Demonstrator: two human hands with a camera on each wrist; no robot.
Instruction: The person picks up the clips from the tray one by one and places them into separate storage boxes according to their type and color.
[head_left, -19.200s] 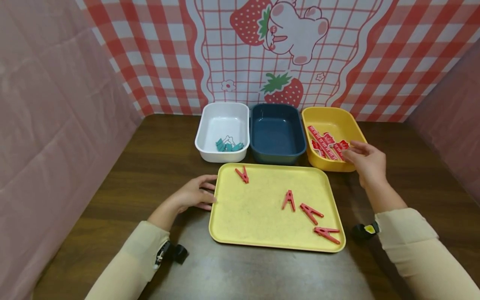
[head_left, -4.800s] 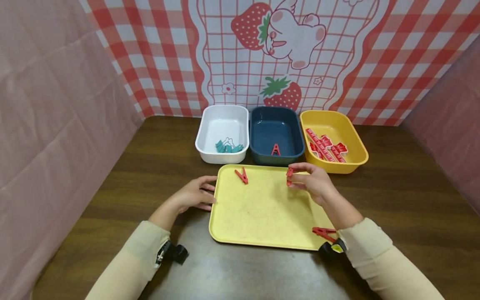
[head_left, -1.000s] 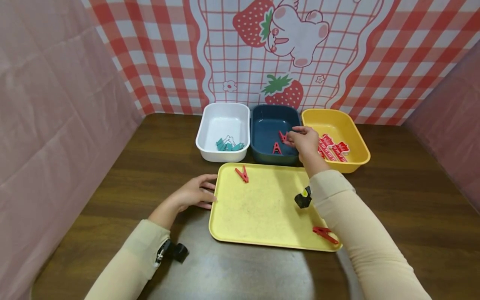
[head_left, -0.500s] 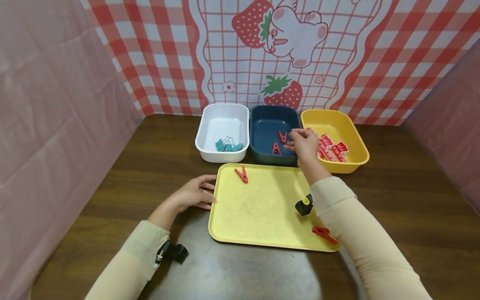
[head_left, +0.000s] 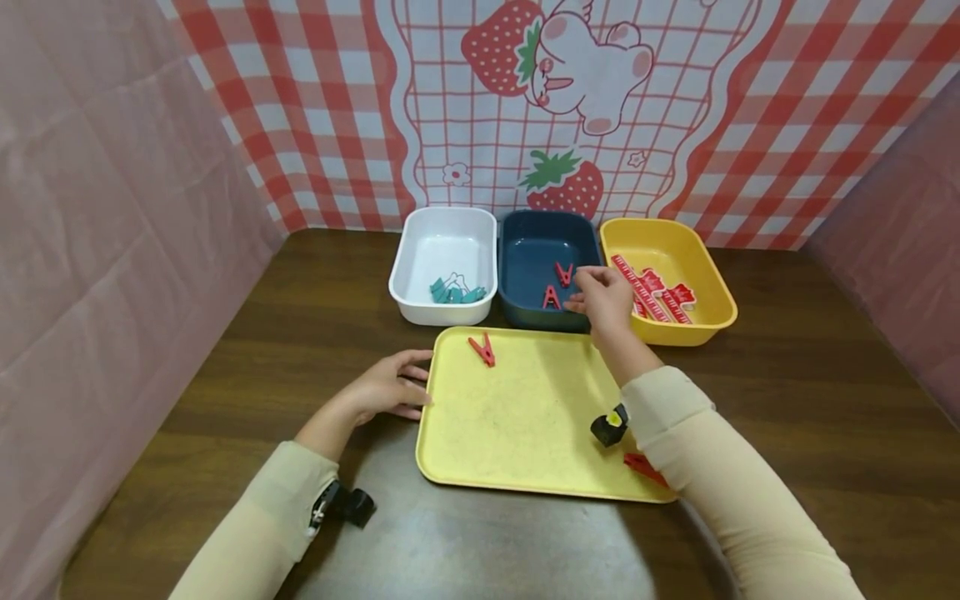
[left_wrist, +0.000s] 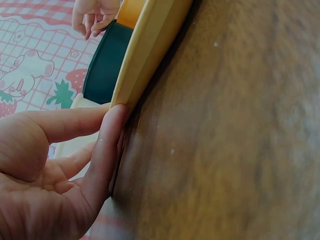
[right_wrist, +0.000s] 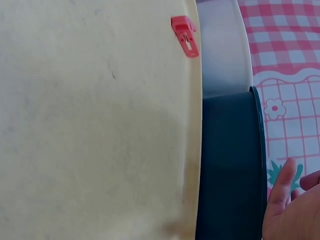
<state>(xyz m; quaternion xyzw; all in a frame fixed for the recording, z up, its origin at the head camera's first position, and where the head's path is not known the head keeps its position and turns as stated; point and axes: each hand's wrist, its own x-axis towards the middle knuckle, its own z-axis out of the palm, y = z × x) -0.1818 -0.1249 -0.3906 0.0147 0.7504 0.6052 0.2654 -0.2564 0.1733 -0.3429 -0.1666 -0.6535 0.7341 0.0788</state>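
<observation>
My right hand (head_left: 606, 302) is over the right front rim of the dark blue bin (head_left: 551, 229), its fingers relaxed and holding nothing. Inside that bin lie two red clothespins, one (head_left: 564, 275) behind the other (head_left: 551, 297). My left hand (head_left: 386, 389) rests at the left side of the yellow tray (head_left: 517, 417); the left wrist view shows its fingertips against the tray's outer rim (left_wrist: 145, 45). On the tray, one red clothespin (head_left: 483, 350) lies near the far left corner. Another clothespin (head_left: 641, 468), near the right front corner, is partly hidden by my right sleeve.
Left of the blue bin stands a white bin (head_left: 442, 312) with several teal clips (head_left: 456, 292). To its right, a yellow bin (head_left: 678, 333) holds several red-and-white printed clips (head_left: 652, 292). A checkered cloth (head_left: 330, 117) hangs behind the bins.
Two of the tray's clothespins have gone into the blue bin over these frames. My right hand let the second go and has drawn back slightly toward me. The left hand stays put.
</observation>
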